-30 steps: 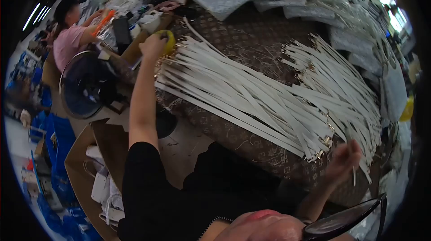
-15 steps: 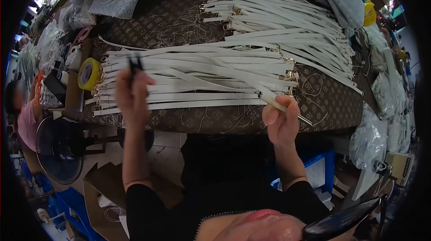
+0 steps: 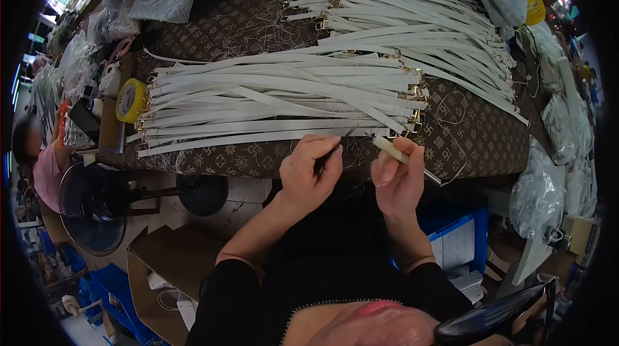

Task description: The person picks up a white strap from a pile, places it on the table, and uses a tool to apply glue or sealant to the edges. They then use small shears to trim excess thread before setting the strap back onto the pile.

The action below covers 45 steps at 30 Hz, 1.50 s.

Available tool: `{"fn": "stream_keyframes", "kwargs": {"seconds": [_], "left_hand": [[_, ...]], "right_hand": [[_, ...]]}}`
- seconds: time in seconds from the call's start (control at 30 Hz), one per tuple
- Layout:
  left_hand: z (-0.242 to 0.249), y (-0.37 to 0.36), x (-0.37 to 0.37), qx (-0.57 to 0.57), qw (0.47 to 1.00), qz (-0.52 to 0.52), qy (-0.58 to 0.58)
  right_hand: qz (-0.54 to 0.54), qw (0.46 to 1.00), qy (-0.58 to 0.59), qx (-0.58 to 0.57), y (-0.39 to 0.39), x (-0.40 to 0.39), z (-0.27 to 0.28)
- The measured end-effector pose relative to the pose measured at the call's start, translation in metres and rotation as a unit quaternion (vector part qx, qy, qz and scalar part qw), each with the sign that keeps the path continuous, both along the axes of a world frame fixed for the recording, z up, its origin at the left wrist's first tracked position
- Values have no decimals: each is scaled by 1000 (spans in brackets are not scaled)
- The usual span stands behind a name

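Left hand (image 3: pixel 311 168) palm down, fingers closed round a slim dark tool (image 3: pixel 351 132), mostly hidden, its thin point directed up and right; right hand (image 3: pixel 401 181) palm up, fingers pinching a pale-handled tool (image 3: pixel 391 150). Key relation: the two tips face each other across a small gap, just by the near edge of the white straps (image 3: pixel 277 98); contact with a strap cannot be told. The pale handle slants from upper left to lower right, a bright metal rod out of its lower end. Straps lie ahead of both hands on the desk (image 3: pixel 238 164), long axis left to right, gold-coloured clasps (image 3: pixel 416 98) nearer the right hand. Straps flat, narrow, smooth, perhaps leather-like; clasps shiny. Desk cover brown, patterned, strewn with fine loose threads (image 3: pixel 258 36). Glossy yellow tape roll (image 3: pixel 131 101) stands beyond the straps' left ends.
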<state>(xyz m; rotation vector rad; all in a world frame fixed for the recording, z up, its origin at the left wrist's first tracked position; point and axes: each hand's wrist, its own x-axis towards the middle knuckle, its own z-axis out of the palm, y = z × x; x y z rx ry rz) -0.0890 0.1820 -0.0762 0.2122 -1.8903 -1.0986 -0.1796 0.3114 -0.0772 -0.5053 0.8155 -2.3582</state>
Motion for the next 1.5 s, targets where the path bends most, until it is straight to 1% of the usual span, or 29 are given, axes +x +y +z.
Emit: {"fn": "stream_keyframes", "kwargs": {"seconds": [0.07,0.13,0.3,0.43,0.53,0.6,0.63,0.67,0.73,0.77,0.83,0.87,0.93,0.97,1.03,1.07,1.13,1.17,1.23,1.5], "left_hand": [[1,2,0,1,1000,5,1],[4,3,0,3,1000,11,2],[4,0,-3,-58,998,14,27],[3,-4,-4,-82,996,21,27],[-2,-7,-7,-85,995,41,19],[-12,-15,-9,-67,993,94,-5],[-13,-15,-6,-20,995,90,-21],[-12,-12,-5,-21,996,88,-21],[-9,-4,-2,83,996,41,-9],[-6,-1,-2,82,996,43,-9],[0,6,-2,215,976,-34,-1],[2,7,-1,215,976,-34,-1],[6,8,2,338,933,-123,-31],[8,8,2,338,932,-124,-32],[14,7,4,456,873,-172,-31],[15,7,5,456,873,-171,-31],[15,6,5,498,842,-203,-40],[15,6,6,498,842,-202,-40],[15,6,6,522,823,-222,-31],[17,3,10,544,801,-248,-14]], "right_hand": [[-1,1000,8,-2,-1,1,-1],[-20,999,13,28,-2,4,-1],[-37,996,51,58,-2,10,-2],[-61,991,88,84,-3,13,-1],[-57,992,92,64,-2,14,-2],[-60,990,116,57,-1,15,-1],[-66,987,140,51,0,14,0],[-68,986,140,51,-1,13,-1],[-82,988,90,91,-2,10,-2],[-80,989,91,91,-2,10,-3],[-89,987,112,74,-2,12,-6],[-90,987,112,73,-2,12,-6],[-79,988,111,67,-2,13,-6],[-80,988,111,67,-2,13,-6],[-79,989,102,69,-2,13,-7],[-78,989,101,69,-2,13,-8],[-77,991,86,63,-2,14,-8],[-77,991,86,63,-2,14,-8],[-72,992,87,64,-2,14,-9],[-72,990,102,71,-1,13,-9]]}}
